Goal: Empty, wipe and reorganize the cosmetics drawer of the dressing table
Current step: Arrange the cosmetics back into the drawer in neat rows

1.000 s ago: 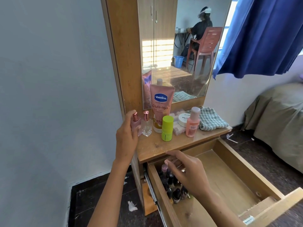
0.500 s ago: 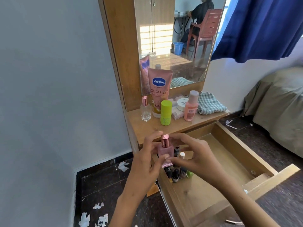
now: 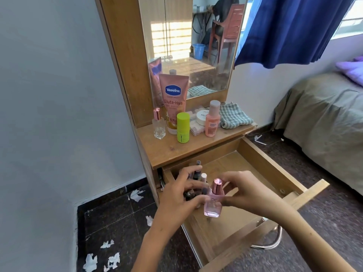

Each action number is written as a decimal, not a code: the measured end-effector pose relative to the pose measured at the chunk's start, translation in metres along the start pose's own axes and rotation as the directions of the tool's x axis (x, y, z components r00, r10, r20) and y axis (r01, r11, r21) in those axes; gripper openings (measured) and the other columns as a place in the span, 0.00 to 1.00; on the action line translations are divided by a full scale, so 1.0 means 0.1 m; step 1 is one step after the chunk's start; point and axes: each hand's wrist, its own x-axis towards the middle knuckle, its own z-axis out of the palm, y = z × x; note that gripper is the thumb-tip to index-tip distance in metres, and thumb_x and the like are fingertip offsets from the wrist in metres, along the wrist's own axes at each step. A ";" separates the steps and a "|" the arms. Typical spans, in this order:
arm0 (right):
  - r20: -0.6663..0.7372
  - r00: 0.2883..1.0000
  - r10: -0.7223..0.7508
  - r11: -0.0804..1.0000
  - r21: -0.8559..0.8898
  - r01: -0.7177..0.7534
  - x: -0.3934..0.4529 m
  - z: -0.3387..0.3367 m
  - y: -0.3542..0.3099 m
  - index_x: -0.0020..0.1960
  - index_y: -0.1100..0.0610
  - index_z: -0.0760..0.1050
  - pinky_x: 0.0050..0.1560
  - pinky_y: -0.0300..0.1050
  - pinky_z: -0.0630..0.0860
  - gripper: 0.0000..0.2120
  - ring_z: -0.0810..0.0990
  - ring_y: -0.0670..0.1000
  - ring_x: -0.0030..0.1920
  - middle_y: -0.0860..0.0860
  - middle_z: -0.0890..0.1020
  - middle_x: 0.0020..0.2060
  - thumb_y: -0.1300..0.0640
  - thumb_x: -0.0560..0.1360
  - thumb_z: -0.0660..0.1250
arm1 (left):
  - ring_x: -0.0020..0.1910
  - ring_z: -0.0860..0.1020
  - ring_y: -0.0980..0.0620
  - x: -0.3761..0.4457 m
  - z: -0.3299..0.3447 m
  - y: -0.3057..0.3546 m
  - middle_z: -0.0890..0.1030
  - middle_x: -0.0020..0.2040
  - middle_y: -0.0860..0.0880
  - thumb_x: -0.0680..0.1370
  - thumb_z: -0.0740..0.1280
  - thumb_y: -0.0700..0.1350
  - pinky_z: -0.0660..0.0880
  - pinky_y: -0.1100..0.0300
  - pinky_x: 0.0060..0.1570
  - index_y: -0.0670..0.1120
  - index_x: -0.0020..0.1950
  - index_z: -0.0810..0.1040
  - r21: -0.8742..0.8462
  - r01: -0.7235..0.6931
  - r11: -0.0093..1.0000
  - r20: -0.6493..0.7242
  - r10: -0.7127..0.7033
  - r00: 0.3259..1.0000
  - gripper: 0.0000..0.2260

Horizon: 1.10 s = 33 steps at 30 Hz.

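A pink perfume bottle (image 3: pixel 213 204) with a rose-gold cap hangs upright over the open wooden drawer (image 3: pixel 261 163). My right hand (image 3: pixel 247 191) grips it from the right at the neck and shoulder. My left hand (image 3: pixel 180 197) touches its left side with fingers spread. Several small dark bottles (image 3: pixel 196 173) stand in the drawer's back left corner, partly hidden by my left hand. On the dressing table top (image 3: pixel 188 148) stand a clear perfume bottle (image 3: pixel 158 124), a Vaseline tube (image 3: pixel 173 101), a lime green stick (image 3: pixel 183 127), a white jar (image 3: pixel 202 117) and a peach bottle (image 3: pixel 212 119).
A folded checked cloth (image 3: pixel 234 115) lies at the table top's right end under the mirror (image 3: pixel 192 46). White paper scraps (image 3: pixel 110 258) litter the dark floor at the left. A bed (image 3: pixel 324 122) stands at the right, under a blue curtain (image 3: pixel 294 30).
My left hand took the pink perfume bottle off the table top and carried it down over the drawer. My right hand came up from the small bottles and took hold of it.
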 end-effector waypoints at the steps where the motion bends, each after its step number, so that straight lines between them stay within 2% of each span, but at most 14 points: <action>1: 0.004 0.999 0.039 0.997 -0.062 -0.039 0.00 0.04 0.02 0.45 0.50 0.81 0.42 0.43 0.81 0.10 0.82 0.40 0.42 0.43 0.83 0.41 0.56 0.66 0.78 | 0.52 0.80 0.63 0.00 -0.03 -0.01 0.83 0.50 0.63 0.72 0.74 0.48 0.70 0.72 0.56 0.61 0.65 0.70 0.024 -0.012 1.000 -0.045 0.013 0.999 0.25; 5: 0.016 0.984 0.175 0.956 -0.242 -0.166 0.00 0.29 0.08 0.49 0.51 0.79 0.48 0.47 0.79 0.12 0.81 0.43 0.45 0.45 0.83 0.45 0.54 0.67 0.76 | 0.53 0.80 0.62 -0.01 -0.15 -0.02 0.83 0.50 0.61 0.75 0.71 0.44 0.70 0.74 0.54 0.57 0.62 0.74 0.038 -0.024 0.999 -0.225 0.032 0.974 0.17; 9: -0.024 0.981 0.194 0.932 -0.307 -0.192 -0.01 0.53 0.06 0.48 0.53 0.76 0.48 0.50 0.77 0.10 0.81 0.49 0.48 0.48 0.82 0.46 0.53 0.70 0.73 | 0.51 0.80 0.63 -0.01 -0.23 -0.01 0.83 0.48 0.61 0.76 0.70 0.45 0.70 0.75 0.51 0.54 0.59 0.77 0.047 -0.011 0.999 -0.297 0.024 0.955 0.13; 11: -0.071 0.981 0.181 0.926 -0.324 -0.194 -0.03 0.59 0.01 0.45 0.51 0.73 0.44 0.46 0.77 0.08 0.80 0.48 0.45 0.47 0.81 0.44 0.52 0.71 0.70 | 0.51 0.80 0.64 -0.01 -0.25 -0.01 0.83 0.48 0.62 0.76 0.70 0.46 0.70 0.76 0.51 0.53 0.58 0.78 0.056 0.002 0.998 -0.306 0.016 0.952 0.12; 14: -0.091 0.976 0.197 0.923 -0.318 -0.216 -0.06 0.65 -0.04 0.43 0.49 0.71 0.38 0.41 0.74 0.11 0.79 0.46 0.41 0.45 0.80 0.41 0.49 0.68 0.72 | 0.52 0.79 0.65 -0.01 -0.27 -0.01 0.83 0.48 0.62 0.76 0.69 0.47 0.70 0.75 0.52 0.53 0.57 0.79 0.076 0.012 0.997 -0.313 0.013 0.950 0.10; 18: 0.040 0.962 0.271 0.927 -0.281 -0.250 -0.04 0.63 -0.04 0.51 0.50 0.76 0.37 0.33 0.74 0.19 0.78 0.43 0.40 0.44 0.81 0.46 0.50 0.64 0.79 | 0.52 0.79 0.64 -0.01 -0.26 -0.01 0.83 0.49 0.62 0.76 0.69 0.47 0.72 0.73 0.53 0.51 0.55 0.80 0.089 0.015 0.996 -0.321 0.015 0.947 0.09; 21: 0.084 0.967 0.242 0.928 -0.311 -0.205 0.02 0.67 -0.01 0.55 0.50 0.78 0.34 0.27 0.71 0.19 0.76 0.40 0.39 0.45 0.82 0.50 0.54 0.66 0.78 | 0.52 0.79 0.64 -0.01 -0.25 -0.01 0.83 0.49 0.62 0.75 0.69 0.48 0.73 0.71 0.53 0.51 0.55 0.81 0.084 0.013 0.996 -0.324 0.015 0.946 0.09; 22: 0.080 0.969 0.233 0.928 -0.318 -0.196 0.04 0.69 -0.01 0.55 0.50 0.78 0.35 0.27 0.72 0.18 0.77 0.41 0.40 0.45 0.82 0.50 0.56 0.66 0.78 | 0.52 0.79 0.63 -0.01 -0.25 -0.01 0.83 0.49 0.61 0.75 0.68 0.49 0.74 0.70 0.53 0.51 0.55 0.81 0.083 0.010 0.996 -0.326 0.018 0.945 0.09; 25: 0.059 0.975 0.215 0.936 -0.299 -0.188 0.08 0.74 0.00 0.52 0.52 0.80 0.44 0.37 0.80 0.15 0.81 0.43 0.43 0.47 0.83 0.48 0.57 0.67 0.77 | 0.52 0.79 0.63 -0.01 -0.25 0.00 0.82 0.49 0.62 0.75 0.68 0.51 0.74 0.69 0.53 0.51 0.54 0.81 0.084 0.010 0.996 -0.325 0.018 0.945 0.10; 30: 0.076 0.975 0.207 0.937 -0.302 -0.175 0.10 0.76 0.01 0.51 0.52 0.79 0.44 0.39 0.81 0.14 0.81 0.44 0.43 0.47 0.83 0.47 0.57 0.67 0.77 | 0.52 0.79 0.64 0.00 -0.27 -0.05 0.82 0.49 0.62 0.76 0.68 0.51 0.74 0.69 0.53 0.51 0.54 0.81 0.101 0.015 0.995 -0.332 0.020 0.943 0.09; 33: 0.121 0.963 0.239 0.915 -0.361 -0.182 0.10 0.69 -0.01 0.53 0.51 0.78 0.47 0.43 0.81 0.15 0.82 0.45 0.46 0.46 0.83 0.46 0.58 0.68 0.77 | 0.53 0.79 0.64 0.02 -0.28 -0.07 0.82 0.49 0.62 0.76 0.68 0.51 0.73 0.71 0.53 0.52 0.54 0.81 0.120 0.014 0.993 -0.341 0.028 0.940 0.09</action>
